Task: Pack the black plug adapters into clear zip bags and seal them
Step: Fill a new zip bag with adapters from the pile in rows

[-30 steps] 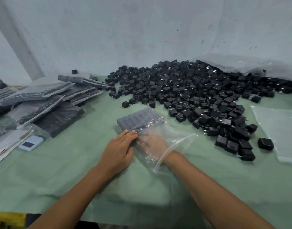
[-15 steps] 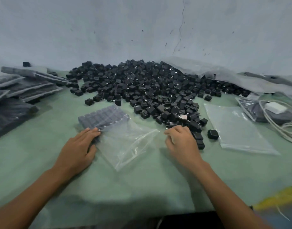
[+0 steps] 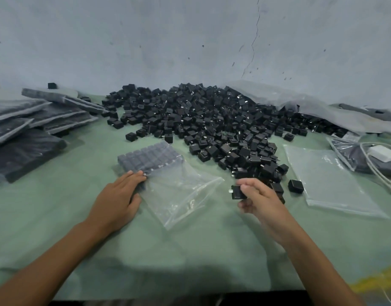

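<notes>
Your left hand (image 3: 117,199) lies flat with straight fingers, pressing the left edge of the clear, crinkly zip bag (image 3: 179,193) onto the soft green cloth of the table (image 3: 190,250). In the bag's far end, boxy packed adapters (image 3: 149,159) sit in tidy rows, greyed by the glossy film; the near end lies limp and see-through. Your right hand (image 3: 261,202) pinches 1 matte, cube-like black plug adapter (image 3: 237,192) just right of the bag's corner, at the near edge of the big loose heap (image 3: 212,120). A flat empty bag (image 3: 327,180) lies to the right, and filled bags (image 3: 35,120) are stacked at the left.
</notes>
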`<move>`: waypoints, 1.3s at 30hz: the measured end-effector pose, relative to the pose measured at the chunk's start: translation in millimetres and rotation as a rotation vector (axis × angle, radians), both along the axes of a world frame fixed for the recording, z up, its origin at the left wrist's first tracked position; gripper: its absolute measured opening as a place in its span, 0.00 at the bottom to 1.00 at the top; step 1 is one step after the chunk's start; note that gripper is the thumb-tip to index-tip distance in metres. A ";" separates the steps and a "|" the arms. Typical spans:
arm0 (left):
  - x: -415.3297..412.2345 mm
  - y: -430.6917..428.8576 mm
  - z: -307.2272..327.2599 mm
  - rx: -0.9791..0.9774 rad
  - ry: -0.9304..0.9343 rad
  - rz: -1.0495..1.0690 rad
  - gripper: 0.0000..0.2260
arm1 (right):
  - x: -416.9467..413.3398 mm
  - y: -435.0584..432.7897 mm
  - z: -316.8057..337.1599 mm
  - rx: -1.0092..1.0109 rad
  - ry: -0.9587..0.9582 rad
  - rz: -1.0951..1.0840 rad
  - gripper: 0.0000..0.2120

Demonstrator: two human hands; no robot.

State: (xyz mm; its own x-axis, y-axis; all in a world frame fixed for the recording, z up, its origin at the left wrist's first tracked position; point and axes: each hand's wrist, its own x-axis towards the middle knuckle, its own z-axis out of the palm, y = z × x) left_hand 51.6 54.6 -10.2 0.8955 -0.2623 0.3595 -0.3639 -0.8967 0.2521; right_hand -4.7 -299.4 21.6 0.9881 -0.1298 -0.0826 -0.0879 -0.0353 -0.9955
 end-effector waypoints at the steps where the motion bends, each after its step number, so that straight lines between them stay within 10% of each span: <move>1: 0.3 -0.3 -0.6 0.003 0.008 0.005 0.26 | -9.3 10.2 -2.2 0.081 0.049 0.062 0.11; 15: 0.0 4.9 -2.7 -0.045 0.005 -0.002 0.26 | 64.9 144.6 -17.3 0.874 0.285 0.370 0.18; 29: 1.2 4.8 -6.7 -0.070 -0.023 0.032 0.26 | 93.2 180.2 -20.5 0.042 0.134 0.212 0.13; 36: 1.3 4.0 -6.3 -0.060 -0.018 0.024 0.25 | 87.5 179.7 -19.7 0.486 0.212 0.340 0.17; 39: 0.5 3.9 -6.6 -0.044 -0.023 0.004 0.25 | 88.6 182.6 -20.8 0.349 0.224 0.290 0.17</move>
